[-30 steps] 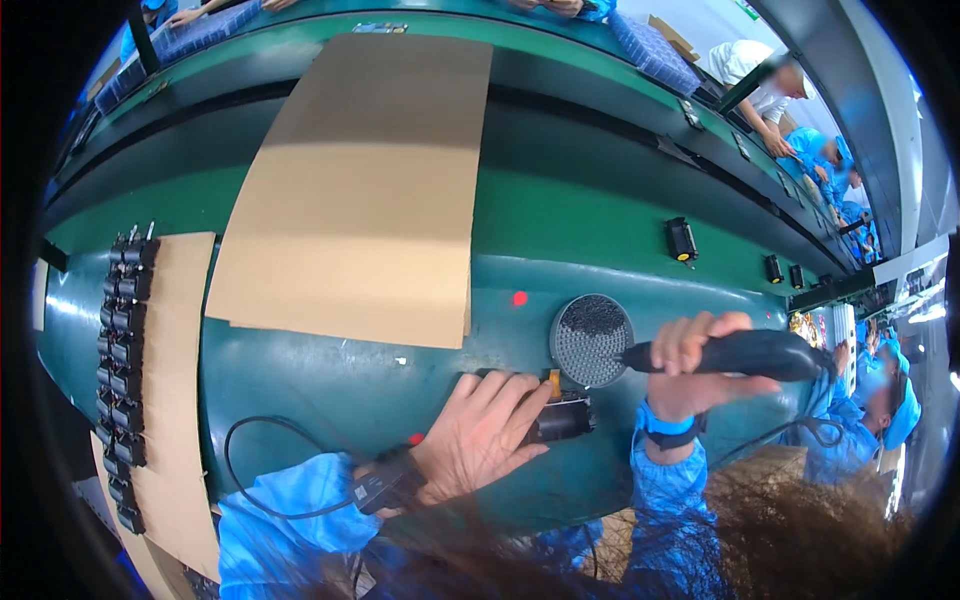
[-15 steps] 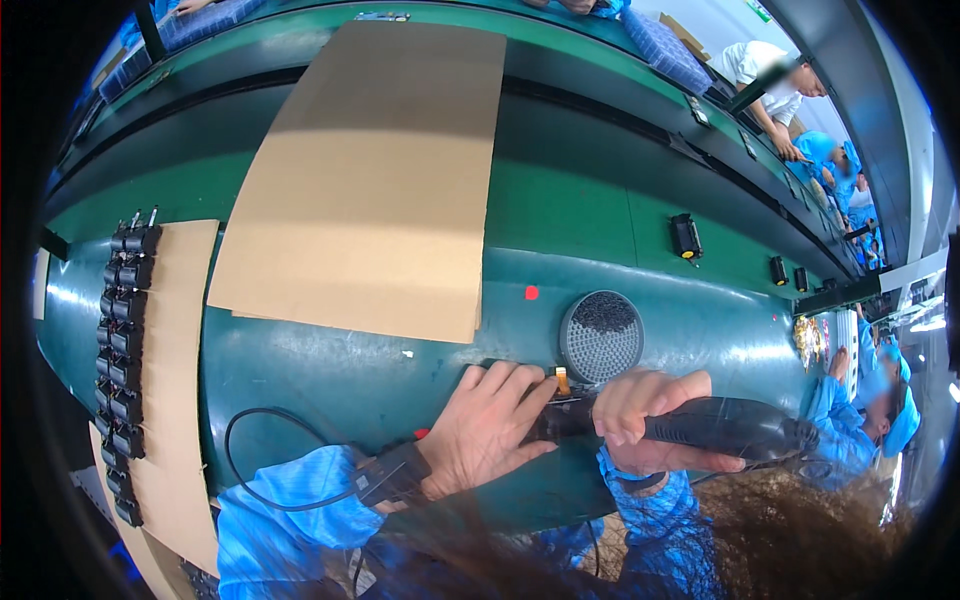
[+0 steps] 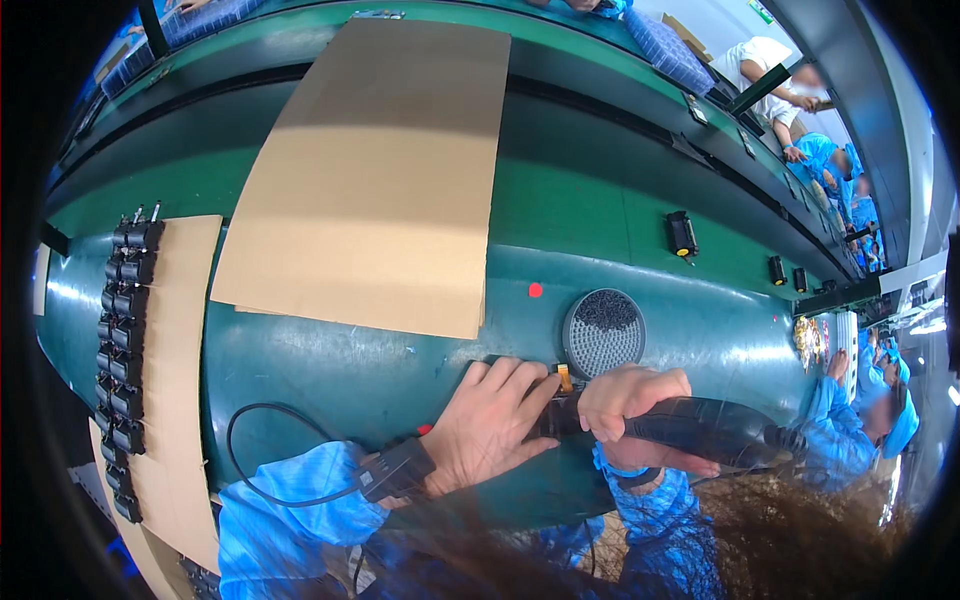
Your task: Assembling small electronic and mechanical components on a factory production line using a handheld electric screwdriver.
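Observation:
My right hand (image 3: 630,410) is wrapped round a black electric screwdriver (image 3: 715,430), tilted nearly flat, its cable end toward the right. Its front end meets a small black part (image 3: 560,412) with an orange flex cable (image 3: 564,377) sticking up. On the left side of that part, my left hand (image 3: 490,425) grips it between thumb and forefinger, the other fingers bent over the green bench. Much of the part and the screwdriver's tip are hidden by my hands. Just beyond them stands a round grey dish (image 3: 604,333) of tiny black screws.
Large cardboard sheets (image 3: 370,190) cover the middle back. Several black modules (image 3: 122,365) line a cardboard strip (image 3: 180,370) at left. A black module (image 3: 682,234) lies at back right. A black cable (image 3: 232,440) loops from my left wrist's black box (image 3: 397,470). Co-workers sit at right.
My right hand and the screwdriver have shifted slightly left and lower, toward the black part. My left hand stays almost where it was.

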Demonstrator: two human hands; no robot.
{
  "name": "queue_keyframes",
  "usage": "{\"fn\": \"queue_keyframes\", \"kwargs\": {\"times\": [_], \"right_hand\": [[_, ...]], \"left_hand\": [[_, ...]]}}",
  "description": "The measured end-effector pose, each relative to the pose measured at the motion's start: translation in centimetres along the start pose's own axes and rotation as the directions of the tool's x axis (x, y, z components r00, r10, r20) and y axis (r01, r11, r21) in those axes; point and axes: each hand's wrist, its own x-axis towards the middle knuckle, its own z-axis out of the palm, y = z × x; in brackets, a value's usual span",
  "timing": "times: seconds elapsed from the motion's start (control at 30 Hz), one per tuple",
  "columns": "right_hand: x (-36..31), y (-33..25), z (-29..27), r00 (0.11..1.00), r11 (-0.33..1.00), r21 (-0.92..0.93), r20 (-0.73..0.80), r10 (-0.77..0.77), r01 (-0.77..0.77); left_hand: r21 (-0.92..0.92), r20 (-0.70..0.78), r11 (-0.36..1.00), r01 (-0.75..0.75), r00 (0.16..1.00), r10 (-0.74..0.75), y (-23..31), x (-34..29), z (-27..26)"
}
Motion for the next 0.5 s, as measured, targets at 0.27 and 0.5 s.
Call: {"fn": "queue_keyframes", "kwargs": {"times": [0.27,0.5], "right_hand": [[-0.6,-0.3,-0.3,0.992,0.994,0.027,-0.076,0.105,-0.103],[-0.4,-1.3,0.2,0.996,0.997,-0.080,-0.087,0.002,-0.009]], "left_hand": [[-0.010,-0.022,1.000,0.010,1.000,-0.010,0.5,0.0,0.2],[-0.021,-0.043,1.000,0.022,0.999,-0.023,0.8,0.0,0.8]]}}
